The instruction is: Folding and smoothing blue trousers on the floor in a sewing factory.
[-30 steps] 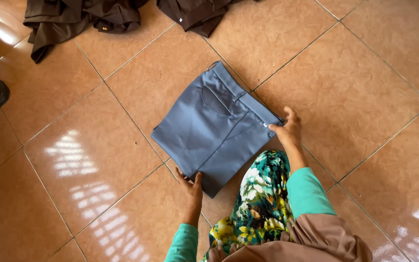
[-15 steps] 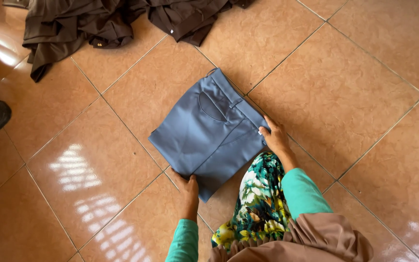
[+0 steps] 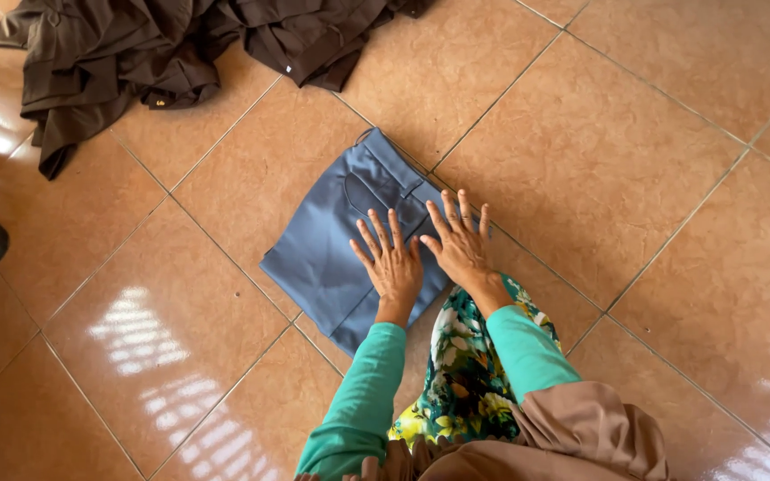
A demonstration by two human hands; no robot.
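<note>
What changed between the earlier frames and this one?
Both hands left the garment's edges and moved onto its top: left hand and right hand now lie flat, fingers spread, side by side on the folded blue trousers. The trousers stay folded on the tiled floor.

Bright, even daylight fills the view. The glossy tiles [image 3: 634, 178] throw white glare patches at lower left, far left and lower right (window-like shapes). Shadows are soft and short under the hands. Focus is sharp throughout, with slight wide-angle stretch toward the edges.
</note>
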